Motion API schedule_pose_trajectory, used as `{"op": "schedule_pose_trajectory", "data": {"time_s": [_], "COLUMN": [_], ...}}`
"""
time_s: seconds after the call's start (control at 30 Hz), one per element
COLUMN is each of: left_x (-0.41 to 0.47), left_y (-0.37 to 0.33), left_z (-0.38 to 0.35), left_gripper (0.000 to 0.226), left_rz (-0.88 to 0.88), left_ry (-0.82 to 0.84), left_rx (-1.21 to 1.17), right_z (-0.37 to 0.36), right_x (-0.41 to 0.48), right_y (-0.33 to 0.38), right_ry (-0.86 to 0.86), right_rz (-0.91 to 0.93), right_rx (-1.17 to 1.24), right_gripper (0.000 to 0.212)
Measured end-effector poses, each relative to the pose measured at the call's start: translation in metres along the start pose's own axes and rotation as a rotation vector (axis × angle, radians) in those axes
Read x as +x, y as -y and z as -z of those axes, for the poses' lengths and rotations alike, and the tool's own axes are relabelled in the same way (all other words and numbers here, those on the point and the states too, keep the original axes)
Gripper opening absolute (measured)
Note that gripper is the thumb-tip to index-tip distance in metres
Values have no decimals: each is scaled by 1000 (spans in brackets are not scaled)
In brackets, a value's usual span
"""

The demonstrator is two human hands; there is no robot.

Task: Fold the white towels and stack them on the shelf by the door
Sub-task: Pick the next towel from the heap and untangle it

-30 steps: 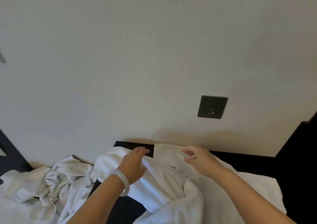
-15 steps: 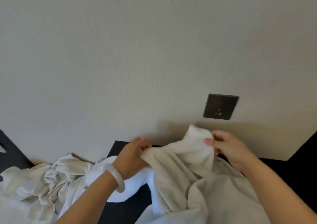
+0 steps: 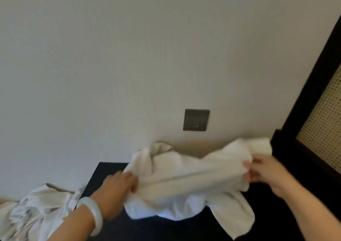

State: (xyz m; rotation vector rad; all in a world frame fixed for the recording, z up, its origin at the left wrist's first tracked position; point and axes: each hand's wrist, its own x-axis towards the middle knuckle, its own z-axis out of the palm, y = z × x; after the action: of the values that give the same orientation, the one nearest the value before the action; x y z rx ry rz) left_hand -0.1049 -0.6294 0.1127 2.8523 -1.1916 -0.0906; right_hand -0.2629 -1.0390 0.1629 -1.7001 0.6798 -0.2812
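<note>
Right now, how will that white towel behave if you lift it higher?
Probably floppy: the towel sags between the left hand and right hand. Likely light, since finger grips alone carry it. Its hanging corner may drag behind.

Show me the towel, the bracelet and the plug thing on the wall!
towel (image 3: pixel 184 178), head view, its stretched middle.
bracelet (image 3: pixel 95 215), head view, the band's outer side.
wall socket (image 3: pixel 196 119), head view, middle of its grey plate.
</note>
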Motion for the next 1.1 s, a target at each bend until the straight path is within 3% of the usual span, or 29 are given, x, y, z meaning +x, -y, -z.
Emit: {"op": "schedule_pose_trajectory", "data": {"time_s": [0.03,0.1,0.17,0.27,0.3,0.37,0.47,0.53,0.57,0.63,0.67,0.77,0.87,0.93,0.97,1.07,1.1], "left_x": [-12,-31,-36,-26,-20,-1,34,56,64,70,69,44,-3,-33,-45,-58,-55], "left_y": [-5,-16,-26,-37,-42,-47,-59,-63,-60,-51,-46,-32,-21,-15,-14,-26,-31], "left_z": [-15,-31,-34,-30,-27,-25,-16,-15,-16,-13,-8,7,9,-8,-17,-37,-40], "left_gripper": [46,41,34,20,19,45,61,67,71,65,53,16,18,20,17,13,13], "left_rz": [38,142,231,303,312,273,106,131,198,283,287,313,497,649,697,695,662], "left_ry": [163,313,183,-118,-186,-258,-221,-86,-11,99,101,-163,-487,-465,-369,-89,-90], "left_rx": [-59,-223,-273,-315,-334,-337,-205,-162,-163,-198,-247,-614,-909,-913,-907,-882,-850], "right_z": [-6,-18,-32,-60,-71,-95,-123,-134,-136,-135,-129,-94,-51,-25,-18,-26,-34], "right_x": [-2,-8,-15,-15,-14,-11,-3,0,2,7,12,14,-7,-14,-15,-23,-25], "right_y": [-29,-66,-72,-66,-64,-57,-47,-42,-40,-31,-25,1,7,-17,-32,-58,-55], "right_ry": [16,17,-14,-64,-36,109,342,466,508,486,437,121,-42,-89,-35,370,449], "right_rz": [-127,-259,-183,146,249,355,252,121,83,162,216,407,532,436,283,-166,-213], "right_rx": [-170,-584,-888,-845,-816,-809,-917,-1047,-1053,-920,-817,-473,-311,-476,-642,-1278,-1405], "right_gripper": [9,17,20,4,15,37,60,70,64,20,22,34,39,44,46,21,30]}}
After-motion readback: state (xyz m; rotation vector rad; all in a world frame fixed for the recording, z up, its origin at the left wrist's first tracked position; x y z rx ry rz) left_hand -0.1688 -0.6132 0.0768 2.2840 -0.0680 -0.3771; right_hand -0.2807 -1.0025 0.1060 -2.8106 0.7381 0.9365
